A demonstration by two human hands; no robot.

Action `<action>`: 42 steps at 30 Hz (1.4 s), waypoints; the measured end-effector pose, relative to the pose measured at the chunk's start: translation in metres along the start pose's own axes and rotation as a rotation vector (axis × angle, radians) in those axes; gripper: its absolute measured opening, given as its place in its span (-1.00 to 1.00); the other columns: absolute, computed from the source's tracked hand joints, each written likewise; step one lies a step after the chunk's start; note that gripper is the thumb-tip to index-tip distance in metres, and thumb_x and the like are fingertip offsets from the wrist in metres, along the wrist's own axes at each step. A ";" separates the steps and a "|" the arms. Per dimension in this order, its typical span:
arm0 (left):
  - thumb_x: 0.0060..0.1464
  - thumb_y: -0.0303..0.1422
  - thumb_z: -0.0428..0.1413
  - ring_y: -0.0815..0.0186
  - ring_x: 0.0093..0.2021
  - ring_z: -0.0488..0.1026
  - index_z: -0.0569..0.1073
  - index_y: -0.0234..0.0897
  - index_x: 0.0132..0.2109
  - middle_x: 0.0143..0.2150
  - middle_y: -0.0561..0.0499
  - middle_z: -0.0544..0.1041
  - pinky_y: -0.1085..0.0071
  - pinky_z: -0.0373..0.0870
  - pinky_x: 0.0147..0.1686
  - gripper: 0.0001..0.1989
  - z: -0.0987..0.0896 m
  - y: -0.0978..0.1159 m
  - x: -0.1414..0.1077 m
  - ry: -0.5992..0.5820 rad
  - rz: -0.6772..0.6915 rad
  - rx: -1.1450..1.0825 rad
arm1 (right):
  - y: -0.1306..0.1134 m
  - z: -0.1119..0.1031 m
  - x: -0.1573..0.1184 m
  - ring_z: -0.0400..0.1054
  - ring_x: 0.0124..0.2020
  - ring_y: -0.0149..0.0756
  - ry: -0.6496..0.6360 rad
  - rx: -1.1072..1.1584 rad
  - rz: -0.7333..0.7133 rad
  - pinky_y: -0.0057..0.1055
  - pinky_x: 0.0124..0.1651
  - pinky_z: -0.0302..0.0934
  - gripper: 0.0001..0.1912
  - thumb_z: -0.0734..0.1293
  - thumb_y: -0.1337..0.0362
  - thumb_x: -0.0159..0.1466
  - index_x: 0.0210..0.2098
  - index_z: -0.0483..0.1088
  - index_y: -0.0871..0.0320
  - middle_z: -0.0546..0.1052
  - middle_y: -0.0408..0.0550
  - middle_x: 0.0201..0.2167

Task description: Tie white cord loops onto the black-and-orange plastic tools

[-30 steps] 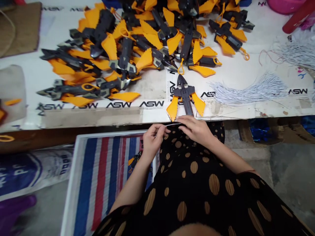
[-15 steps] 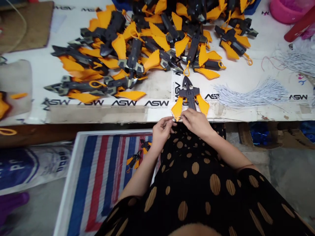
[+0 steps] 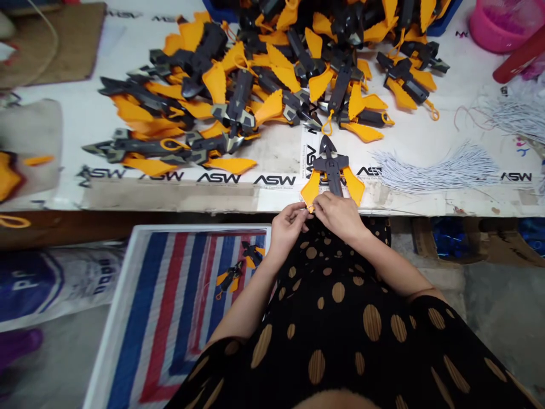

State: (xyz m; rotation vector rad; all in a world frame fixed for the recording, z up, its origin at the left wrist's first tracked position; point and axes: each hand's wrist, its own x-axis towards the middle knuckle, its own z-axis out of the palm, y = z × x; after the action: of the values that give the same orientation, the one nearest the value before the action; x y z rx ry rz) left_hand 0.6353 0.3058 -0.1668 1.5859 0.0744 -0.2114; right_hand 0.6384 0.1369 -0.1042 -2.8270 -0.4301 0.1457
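A black toy with two orange wings lies at the table's front edge, its pointed nose away from me. My right hand covers its near end, fingers bent and closed on it beside the left wing. Close against those fingertips, my left hand is pinched closed. A small orange bit shows between both hands' fingertips. Whatever else the left fingers pinch is too small to make out. Right of the toy lies a bundle of thin white ties.
A heap of similar toys spreads across the table's back, partly in a blue bin. A pink basket and red cylinder stand far right. Below, a white-framed tray with a striped sheet holds a couple of toys.
The whole view has shifted slightly. Both hands stay at the toy's near end, with fingertips now closer together and the small orange bit showing between them.
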 end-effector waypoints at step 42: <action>0.09 0.04 0.26 0.48 -0.73 0.02 0.38 -0.22 -0.43 -0.71 0.19 0.19 0.49 -0.02 -0.67 -0.56 -0.031 0.035 -0.035 -0.181 -0.096 -0.311 | -0.012 0.036 -0.021 0.53 -0.15 -0.34 0.212 0.793 -0.264 -0.43 -0.04 0.36 -0.73 0.23 0.19 0.47 -0.03 0.50 0.18 0.64 -0.01 -0.15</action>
State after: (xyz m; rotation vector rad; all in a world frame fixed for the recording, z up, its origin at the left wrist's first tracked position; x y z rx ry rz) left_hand 0.6098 0.3388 -0.1256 1.2498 0.0400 -0.3984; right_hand 0.6096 0.1509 -0.1340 -1.9659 -0.5423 -0.0369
